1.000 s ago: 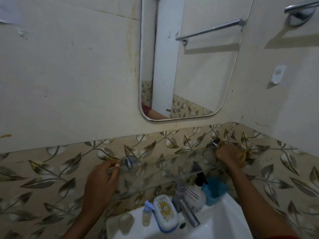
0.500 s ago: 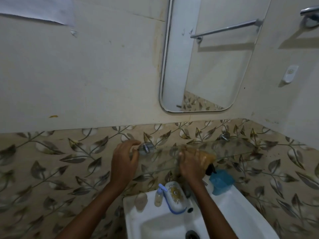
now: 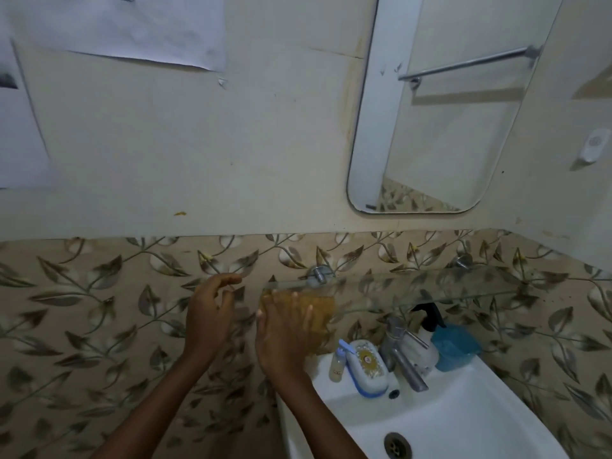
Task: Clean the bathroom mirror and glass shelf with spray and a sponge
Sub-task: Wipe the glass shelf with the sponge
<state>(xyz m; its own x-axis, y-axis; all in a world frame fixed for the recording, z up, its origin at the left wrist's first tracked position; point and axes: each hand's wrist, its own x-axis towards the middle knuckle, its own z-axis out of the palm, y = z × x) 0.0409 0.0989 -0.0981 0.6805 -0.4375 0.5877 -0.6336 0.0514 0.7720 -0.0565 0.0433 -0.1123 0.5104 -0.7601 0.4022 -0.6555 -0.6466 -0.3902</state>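
A clear glass shelf (image 3: 463,288) runs along the leaf-patterned tiles on two chrome brackets (image 3: 318,273). My right hand (image 3: 286,329) presses a yellow sponge (image 3: 319,309) flat against the shelf's left end, seen through the glass. My left hand (image 3: 210,309) hovers just left of the shelf's end, fingers curled and apart, holding nothing. The rounded mirror (image 3: 430,127) hangs on the wall at the upper right and reflects a towel rail. No spray bottle for cleaning can be picked out for certain.
Below the shelf a white sink (image 3: 447,425) carries a chrome tap (image 3: 402,356), a soap dish (image 3: 367,369), a small bottle (image 3: 337,362), a pump bottle (image 3: 427,339) and a blue cup (image 3: 453,347). Paper sheets (image 3: 132,24) hang on the upper left wall.
My right hand slid the sponge from the shelf's right bracket to its left end. My left hand let go of the left bracket and moved off to the left. The view shifted left.
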